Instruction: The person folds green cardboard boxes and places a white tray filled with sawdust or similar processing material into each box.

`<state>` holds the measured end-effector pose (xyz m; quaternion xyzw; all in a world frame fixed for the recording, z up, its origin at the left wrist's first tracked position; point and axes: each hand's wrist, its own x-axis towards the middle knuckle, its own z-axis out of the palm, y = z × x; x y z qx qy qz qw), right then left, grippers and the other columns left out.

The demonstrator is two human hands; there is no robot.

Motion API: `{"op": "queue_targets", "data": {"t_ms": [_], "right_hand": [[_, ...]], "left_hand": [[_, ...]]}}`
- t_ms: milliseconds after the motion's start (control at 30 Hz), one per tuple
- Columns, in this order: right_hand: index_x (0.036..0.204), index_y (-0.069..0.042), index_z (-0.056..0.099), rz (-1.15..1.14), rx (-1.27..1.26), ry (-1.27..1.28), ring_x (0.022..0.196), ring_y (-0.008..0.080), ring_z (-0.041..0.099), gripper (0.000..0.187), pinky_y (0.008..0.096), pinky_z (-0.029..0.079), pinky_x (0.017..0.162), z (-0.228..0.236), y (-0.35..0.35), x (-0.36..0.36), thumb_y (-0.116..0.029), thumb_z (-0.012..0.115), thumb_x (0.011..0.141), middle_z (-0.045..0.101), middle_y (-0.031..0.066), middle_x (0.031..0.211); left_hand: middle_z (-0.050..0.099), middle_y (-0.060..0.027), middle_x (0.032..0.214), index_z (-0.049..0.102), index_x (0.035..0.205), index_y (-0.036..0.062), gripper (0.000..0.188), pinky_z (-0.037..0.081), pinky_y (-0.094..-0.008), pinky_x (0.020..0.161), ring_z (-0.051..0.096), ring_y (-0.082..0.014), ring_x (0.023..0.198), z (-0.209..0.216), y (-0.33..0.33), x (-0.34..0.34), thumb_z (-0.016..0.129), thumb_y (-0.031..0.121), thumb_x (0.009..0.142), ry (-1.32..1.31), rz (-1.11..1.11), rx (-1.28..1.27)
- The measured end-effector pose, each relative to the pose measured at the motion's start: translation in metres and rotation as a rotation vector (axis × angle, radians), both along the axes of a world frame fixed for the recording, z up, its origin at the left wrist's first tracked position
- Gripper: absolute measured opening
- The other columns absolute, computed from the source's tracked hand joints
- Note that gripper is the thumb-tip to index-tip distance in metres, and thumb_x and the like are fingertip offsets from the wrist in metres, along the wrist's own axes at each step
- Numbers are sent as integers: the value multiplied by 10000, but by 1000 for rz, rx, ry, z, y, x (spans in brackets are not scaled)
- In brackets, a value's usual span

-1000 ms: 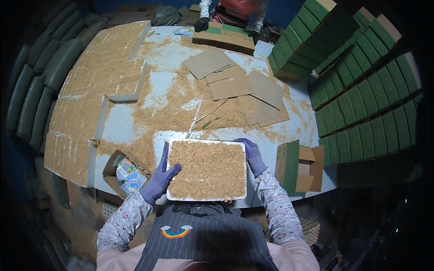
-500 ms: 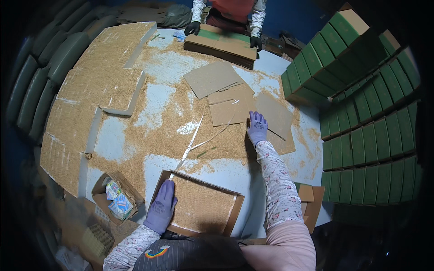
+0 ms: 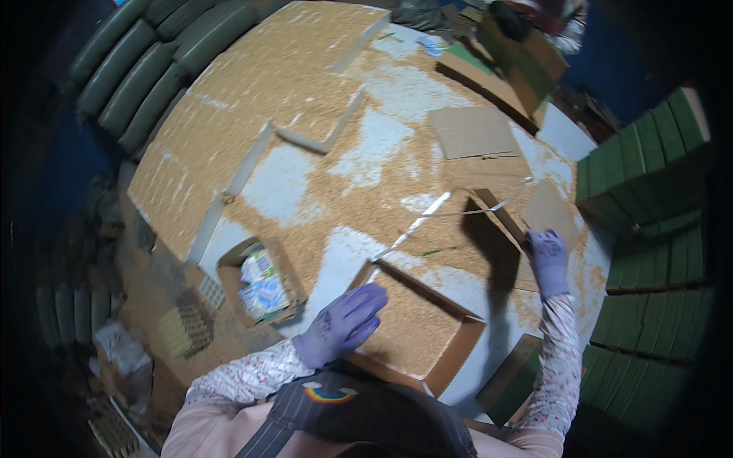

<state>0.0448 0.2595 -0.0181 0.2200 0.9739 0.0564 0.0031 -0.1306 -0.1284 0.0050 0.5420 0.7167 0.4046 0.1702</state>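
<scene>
My left hand [image 3: 343, 324], in a purple glove, lies over the left side of a shallow cardboard box [image 3: 450, 355], fingers stretched out. Tan, crumbly material [image 3: 412, 320] fills this box, level and with whitish edges. My right hand [image 3: 548, 263], gloved alike, has its fingers closed on the edge of a brown cardboard sheet [image 3: 500, 216]. That sheet is tilted up off the table and casts a dark shadow to its left. A white strip [image 3: 416, 225] runs from the box's far left corner across the scattered crumbs.
More cardboard sheets [image 3: 473, 131] lie beyond. A low block of tan material [image 3: 252, 99] covers the far left. Left of me stands a carton of colourful packets [image 3: 263, 282]. Green boxes [image 3: 641, 320] are stacked at the right. A co-worker's gloved hand [image 3: 510, 21] handles folded cardboard [image 3: 523, 65].
My view has turned, shifting the scene rightward. My right hand has taken hold of a cardboard sheet and tilted it up. My left hand has moved over the box. The co-worker has opened out the cardboard.
</scene>
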Motion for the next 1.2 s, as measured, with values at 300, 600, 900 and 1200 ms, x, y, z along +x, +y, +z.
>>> {"op": "queue_targets", "data": {"t_ms": [300, 600, 900, 1200], "right_hand": [[782, -109, 565, -523, 108, -113, 742, 329, 606, 164, 440, 452, 628, 74, -95, 108, -259, 559, 848, 617, 135, 753], [914, -96, 622, -596, -5, 380, 756, 295, 618, 204, 370, 475, 654, 91, -184, 103, -294, 589, 873, 647, 104, 818], [894, -33, 620, -630, -80, 573, 767, 267, 606, 159, 343, 463, 699, 90, -245, 115, -185, 617, 848, 630, 106, 819], [899, -31, 639, -582, -9, 815, 785, 258, 599, 118, 328, 469, 723, 94, -268, 128, -103, 663, 809, 630, 105, 842]], "left_hand": [[574, -113, 925, 611, 870, 66, 280, 437, -411, 800, 545, -296, 918, -59, -128, -130, 657, 325, 773, 52, 649, -549], [561, -145, 939, 604, 846, 67, 296, 429, -410, 810, 547, -316, 937, -147, -133, -149, 727, 291, 698, 97, 688, -507], [558, -155, 1016, 634, 1036, 70, 373, 440, -405, 823, 551, -314, 956, -135, -138, -140, 668, 320, 760, 176, 623, -472], [573, -70, 882, 655, 1099, 152, 303, 400, -402, 842, 510, -262, 937, 6, -81, -74, 631, 170, 797, 443, 508, 50]]}}
